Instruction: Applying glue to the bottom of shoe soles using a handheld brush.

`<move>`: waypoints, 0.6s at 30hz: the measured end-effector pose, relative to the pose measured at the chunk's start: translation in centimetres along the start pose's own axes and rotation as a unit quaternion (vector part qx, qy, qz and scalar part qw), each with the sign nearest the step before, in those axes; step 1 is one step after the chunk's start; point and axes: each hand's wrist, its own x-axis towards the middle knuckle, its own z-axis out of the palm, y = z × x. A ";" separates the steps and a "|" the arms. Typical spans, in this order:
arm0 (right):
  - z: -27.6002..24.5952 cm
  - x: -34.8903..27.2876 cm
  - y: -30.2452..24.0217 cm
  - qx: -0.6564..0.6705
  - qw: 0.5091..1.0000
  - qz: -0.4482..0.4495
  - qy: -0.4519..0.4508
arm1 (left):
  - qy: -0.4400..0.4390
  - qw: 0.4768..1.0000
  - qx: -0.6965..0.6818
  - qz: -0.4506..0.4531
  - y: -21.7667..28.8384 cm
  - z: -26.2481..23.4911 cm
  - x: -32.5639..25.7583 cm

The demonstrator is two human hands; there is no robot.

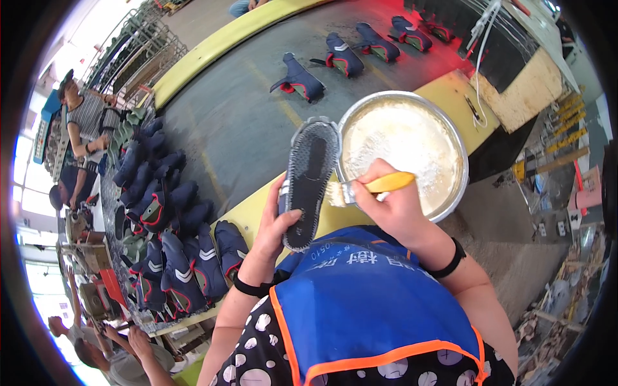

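Note:
My left hand (273, 222) grips a shoe upper (311, 170) upside down, its dark stitched underside facing up and my thumb pressed near one end. In my right hand (394, 204) is a paste brush (391, 181) with a yellow handle. The pale, coated bristles are beside the shoe's right edge; whether they touch it I cannot tell. Just beyond my right hand stands a round metal basin (465, 161) holding creamy white paste (393, 138).
Dark blue shoe uppers (183, 264) with red trim are heaped at left. Several more (299, 78) lie spaced along the grey conveyor belt (232, 122), toward a red glow. A white cable (477, 80) hangs at far right. People (87, 119) work at left.

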 end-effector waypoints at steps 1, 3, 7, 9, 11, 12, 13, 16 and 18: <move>-0.5 0.2 -0.2 0.036 0.999 -0.003 0.006 | 0.022 0.998 -0.055 -0.008 0.0 -0.6 0.3; -3.2 0.6 1.1 -0.026 0.996 -0.062 0.062 | 0.113 0.986 -0.118 -0.011 -1.0 -3.0 1.7; -7.8 0.8 2.6 0.063 0.979 0.068 0.183 | 0.191 0.972 -0.128 -0.042 -1.0 -8.0 5.5; -9.4 0.7 3.6 0.052 0.957 0.116 0.260 | 0.218 0.972 -0.083 -0.039 -1.4 -10.5 9.3; -10.0 0.6 4.9 0.032 0.961 0.109 0.251 | 0.263 0.965 0.003 0.002 -3.1 -14.4 14.0; -10.0 0.7 5.1 0.013 0.955 0.117 0.273 | 0.287 0.957 0.044 0.017 -3.8 -15.8 16.1; -10.0 0.9 5.4 -0.003 0.947 0.124 0.295 | 0.313 0.945 0.085 0.032 -3.8 -16.6 18.2; -10.3 1.6 4.9 -0.061 0.948 0.113 0.291 | 0.338 0.891 0.302 0.029 -2.0 -16.2 22.9; -10.9 1.6 4.4 -0.086 0.952 0.110 0.273 | 0.308 0.822 0.479 -0.002 -4.3 -19.3 25.9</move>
